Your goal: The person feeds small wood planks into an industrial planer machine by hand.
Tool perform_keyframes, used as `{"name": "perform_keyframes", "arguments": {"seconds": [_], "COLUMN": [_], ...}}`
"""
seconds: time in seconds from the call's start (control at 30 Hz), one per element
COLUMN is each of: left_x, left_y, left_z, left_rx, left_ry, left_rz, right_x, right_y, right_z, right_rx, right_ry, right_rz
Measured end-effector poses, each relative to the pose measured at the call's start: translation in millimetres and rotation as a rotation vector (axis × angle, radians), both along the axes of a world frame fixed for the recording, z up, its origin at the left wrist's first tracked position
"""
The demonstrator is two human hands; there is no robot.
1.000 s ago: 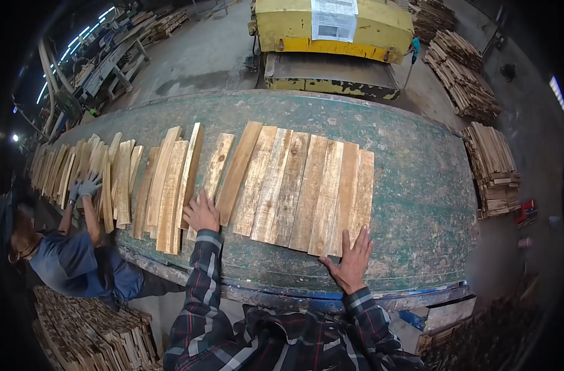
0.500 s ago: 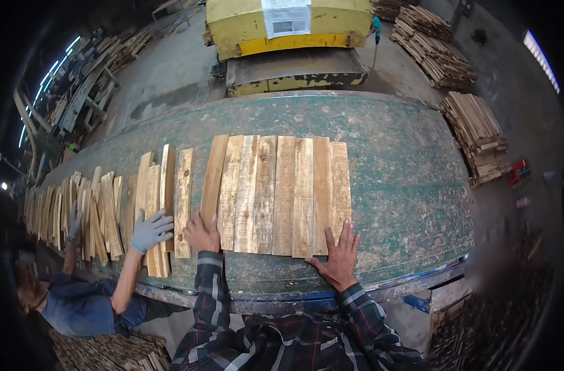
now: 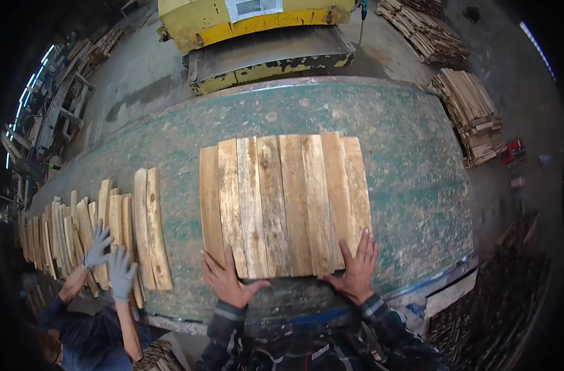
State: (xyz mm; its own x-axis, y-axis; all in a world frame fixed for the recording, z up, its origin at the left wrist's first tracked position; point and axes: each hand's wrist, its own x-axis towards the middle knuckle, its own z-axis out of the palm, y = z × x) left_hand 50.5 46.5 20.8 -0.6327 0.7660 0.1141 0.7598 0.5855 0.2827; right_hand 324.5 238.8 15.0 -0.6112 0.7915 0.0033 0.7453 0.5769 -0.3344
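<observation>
Several wooden boards lie side by side on the worktable, close together, their lower and upper ends slightly uneven. At the lower left corner of the row is my left hand, fingers spread and thumb pointing inward along the near ends. My right hand rests at the lower right corner, also with fingers spread, against the outermost board and the near ends. Neither hand is closed around a board.
Left of the row, two boards lie together, with more loose strips beyond. A co-worker's gloved hands are over those strips. The green worktable is scuffed. A yellow machine stands behind; wood stacks stand at right.
The leftmost board, slanted before, now lies against the row. My left hand has shifted to the near left corner. The row sits nearer to me. The co-worker's hands have come together over the strips.
</observation>
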Motion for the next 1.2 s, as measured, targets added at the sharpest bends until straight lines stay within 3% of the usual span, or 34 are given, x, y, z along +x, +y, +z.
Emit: {"name": "perform_keyframes", "arguments": {"seconds": [0.17,0.33,0.43,0.53,0.6,0.63,0.67,0.7,0.77,0.83,0.87,1.0,1.2], "left_x": [31,-16,-79,-215,-290,-316,-330,-314,-267,-222,-194,-119,-48], "left_y": [37,111,198,342,455,488,501,496,439,356,314,162,19], "left_z": [-8,-3,-11,-49,-28,-16,3,18,35,54,67,98,87], "left_rx": [-0.216,-0.266,-0.154,0.239,-0.067,-0.017,0.122,0.37,0.362,0.276,0.255,0.034,0.118], "left_ry": [0.093,0.065,0.125,0.416,0.524,0.449,0.081,-0.169,-0.425,-0.102,-0.085,-0.366,-0.445], "left_rz": [-0.001,0.003,-0.009,-0.158,0.149,0.279,0.184,-0.004,-0.151,-0.372,-0.394,-0.322,0.044], "right_x": [14,-29,-89,-209,-300,-325,-338,-343,-316,-260,-231,-120,-42], "right_y": [51,128,223,382,495,537,563,571,550,503,476,331,132], "right_z": [2,-2,-4,-24,-22,-11,9,27,53,63,59,43,15], "right_rx": [-0.019,-0.011,0.046,0.25,0.543,0.734,0.737,0.726,0.699,0.548,0.434,0.241,-0.045], "right_ry": [-0.034,-0.051,0.006,0.066,0.193,0.218,0.206,0.194,0.401,0.465,0.497,0.493,0.655], "right_rz": [0.071,0.101,0.156,0.246,0.298,0.297,0.234,0.172,0.238,0.282,0.306,0.251,0.112]}}
